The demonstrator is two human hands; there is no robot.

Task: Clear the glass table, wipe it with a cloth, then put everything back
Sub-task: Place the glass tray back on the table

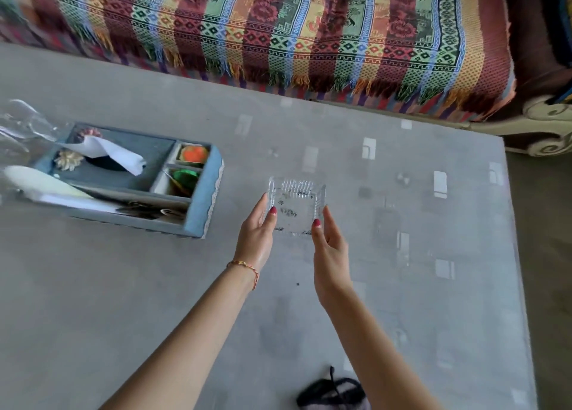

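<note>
You are reaching both arms out over the glass table [123,286], and the square clear glass dish [296,205] is sitting between your two hands, near the table's middle. Your left hand [257,233] is lying against the dish's 9 o'clock side with fingers straight and the thumb up on the rim; your right hand [329,248] is touching its 4 o'clock corner, fingers likewise extended. Neither hand is curling round it, so both are loose rather than clenched, and whether the dish is resting on the glass or lifting off it cannot be told. Dark specks are showing inside the dish.

At 9 o'clock from the dish, well apart, a blue fabric organiser box [133,180] is sitting with a white tissue [108,154] sticking out and small coloured items in its side compartments. At 6 o'clock, near the table's front edge, a dark pouch [332,392] is lying. Beyond the table at 12 o'clock, a striped woven throw [278,32] is covering a sofa.
</note>
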